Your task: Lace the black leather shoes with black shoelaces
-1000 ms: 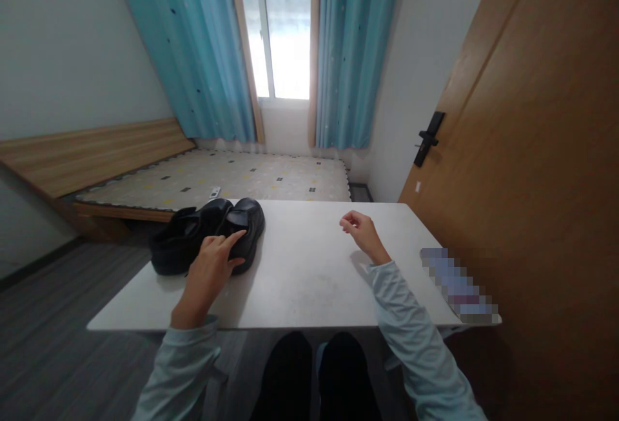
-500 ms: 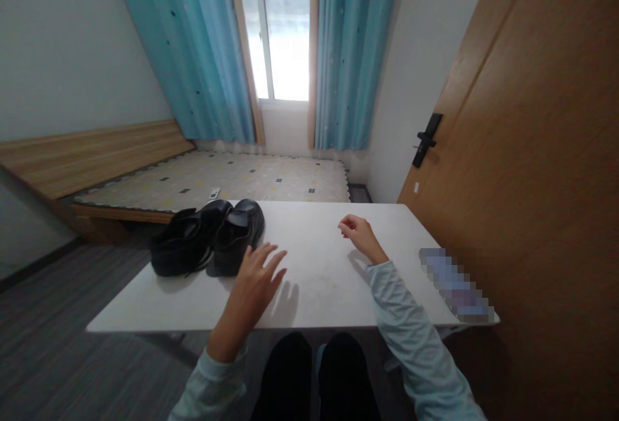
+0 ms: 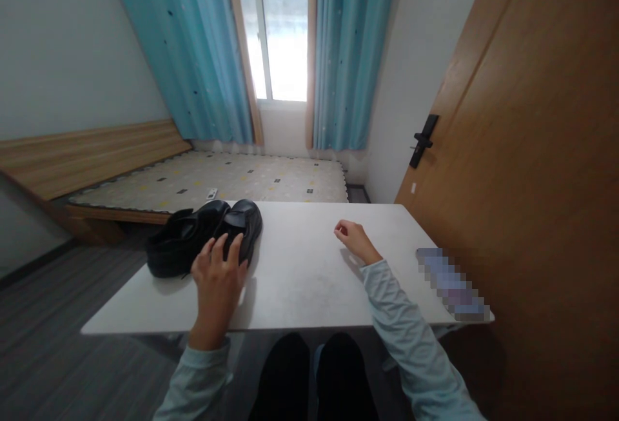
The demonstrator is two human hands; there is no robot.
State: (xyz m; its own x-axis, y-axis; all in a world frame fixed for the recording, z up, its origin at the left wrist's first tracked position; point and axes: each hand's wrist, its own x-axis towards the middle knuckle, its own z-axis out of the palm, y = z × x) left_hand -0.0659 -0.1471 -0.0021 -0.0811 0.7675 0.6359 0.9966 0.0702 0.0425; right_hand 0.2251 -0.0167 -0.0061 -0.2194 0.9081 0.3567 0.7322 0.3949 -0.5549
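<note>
Black leather shoes [image 3: 206,244] lie just beyond the left hand [image 3: 218,278], fingers spread onto the nearer heel; right hand [image 3: 351,238] loosely curled, empty

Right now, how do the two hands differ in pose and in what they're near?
The left hand is spread open, fingers reaching onto the heel end of the nearer black shoe; the right hand is loosely curled and apart from both shoes. The left hand sits near the table's left front; the right hand lies right of centre, on bare tabletop. Both wear pale long sleeves and hold nothing.
</note>
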